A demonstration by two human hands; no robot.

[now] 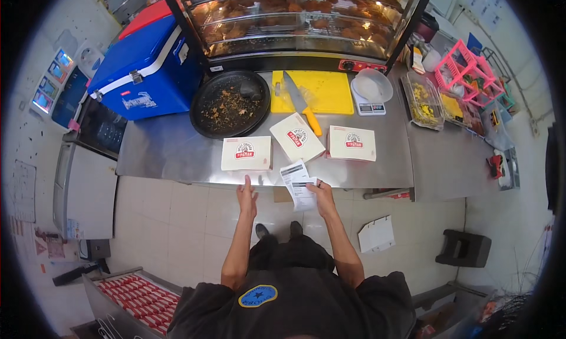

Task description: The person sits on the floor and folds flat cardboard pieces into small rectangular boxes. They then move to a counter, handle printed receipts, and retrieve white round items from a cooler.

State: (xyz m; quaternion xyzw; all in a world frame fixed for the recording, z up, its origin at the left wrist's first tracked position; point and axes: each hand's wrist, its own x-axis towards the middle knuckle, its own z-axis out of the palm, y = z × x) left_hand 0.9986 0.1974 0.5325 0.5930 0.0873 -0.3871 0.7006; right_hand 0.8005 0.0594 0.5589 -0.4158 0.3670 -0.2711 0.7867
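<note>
My right hand (321,198) pinches white paper receipts (302,192) at the front edge of the steel table. One slip leans up toward the middle box. My left hand (247,196) holds nothing, its fingers apart, just below the left box. Three closed white boxes with a red and black print are in a row: a left box (247,159), a tilted middle box (308,145) and a right box (361,149). Behind the middle box, a knife (298,95) with a yellow handle lies across a yellow cutting board (333,97).
A lit glass food cabinet (295,38) stands at the back. To its left are a blue cooler (141,67) and a black round pan (206,123) with crumbs. A kitchen scale (371,109) carries a clear bowl. Pink baskets (457,73) and a food tray stand at the right.
</note>
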